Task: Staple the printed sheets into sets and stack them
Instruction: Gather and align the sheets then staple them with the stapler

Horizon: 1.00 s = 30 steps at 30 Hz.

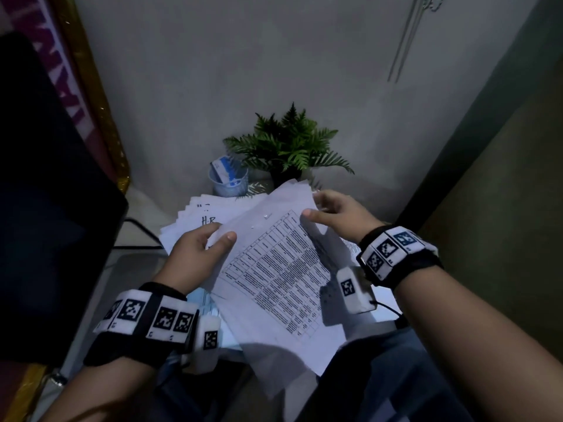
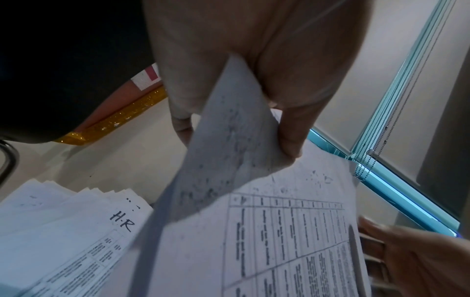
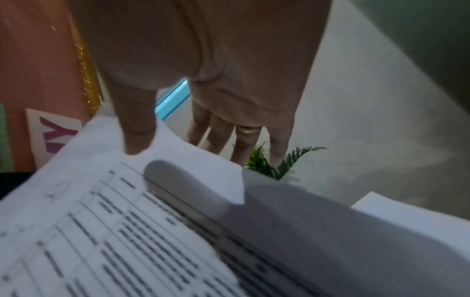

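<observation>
A set of printed sheets [image 1: 274, 269] with a table on its top page is held up in the air by both hands. My left hand [image 1: 201, 251] pinches its left edge [image 2: 229, 140], thumb on top and fingers beneath. At the top right corner my right hand [image 1: 332, 211] pinches the set, its thumb [image 3: 138, 136] pressed on the page and the fingers behind it. A fanned stack of printed sheets [image 1: 198, 217] marked "H.R" [image 2: 122, 221] lies on the table behind the left hand. No stapler is visible in any view.
A fern in a dark pot [image 1: 286, 147] and a mesh cup [image 1: 228, 179] with a card stand against the wall behind the stack. A dark monitor [image 1: 45, 193] fills the left side. More paper [image 1: 353, 248] lies under my right wrist.
</observation>
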Motion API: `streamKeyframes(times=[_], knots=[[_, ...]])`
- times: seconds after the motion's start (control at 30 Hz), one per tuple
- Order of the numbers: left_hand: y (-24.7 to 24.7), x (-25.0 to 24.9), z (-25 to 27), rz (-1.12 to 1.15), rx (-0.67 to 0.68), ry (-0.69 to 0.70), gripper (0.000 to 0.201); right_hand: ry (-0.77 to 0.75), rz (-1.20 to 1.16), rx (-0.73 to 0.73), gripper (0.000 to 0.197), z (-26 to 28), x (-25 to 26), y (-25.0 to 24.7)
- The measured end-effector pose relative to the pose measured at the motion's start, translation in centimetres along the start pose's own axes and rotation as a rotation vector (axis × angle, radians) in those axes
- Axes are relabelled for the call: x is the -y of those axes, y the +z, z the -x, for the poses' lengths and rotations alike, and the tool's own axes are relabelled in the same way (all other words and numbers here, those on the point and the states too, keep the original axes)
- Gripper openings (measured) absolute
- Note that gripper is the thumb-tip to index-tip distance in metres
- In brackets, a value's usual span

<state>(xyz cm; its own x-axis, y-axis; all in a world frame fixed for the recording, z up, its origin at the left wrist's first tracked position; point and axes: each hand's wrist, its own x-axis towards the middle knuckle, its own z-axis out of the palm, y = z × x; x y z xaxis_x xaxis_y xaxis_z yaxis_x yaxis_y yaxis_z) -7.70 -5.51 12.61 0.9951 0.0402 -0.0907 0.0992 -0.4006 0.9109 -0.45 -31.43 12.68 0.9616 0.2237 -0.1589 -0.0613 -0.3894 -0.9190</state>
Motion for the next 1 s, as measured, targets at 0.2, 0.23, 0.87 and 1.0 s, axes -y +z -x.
streamKeyframes(times=[0.2, 0.23, 0.87, 1.0], knots=[[-0.8, -0.6, 0.2, -0.206, -0.046, 0.100, 0.009, -0.089, 0.124, 0.009, 0.019, 0.7, 2.6, 2.0], [-0.6, -0.9, 0.2, -0.199, -0.023, 0.124, 0.003, -0.098, 0.156, 0.025, 0.016, 0.8, 2.9, 2.4], [2.2, -0.9, 1.4, 0.055, -0.154, 0.153, 0.016, 0.152, -0.044, -0.075, 0.026, 4.8, 4.7, 8.7], [2.3, -1.2, 1.7, 0.054, -0.154, 0.192, 0.019, 0.197, -0.127, -0.071, 0.022, 5.0, 5.0, 8.7]])
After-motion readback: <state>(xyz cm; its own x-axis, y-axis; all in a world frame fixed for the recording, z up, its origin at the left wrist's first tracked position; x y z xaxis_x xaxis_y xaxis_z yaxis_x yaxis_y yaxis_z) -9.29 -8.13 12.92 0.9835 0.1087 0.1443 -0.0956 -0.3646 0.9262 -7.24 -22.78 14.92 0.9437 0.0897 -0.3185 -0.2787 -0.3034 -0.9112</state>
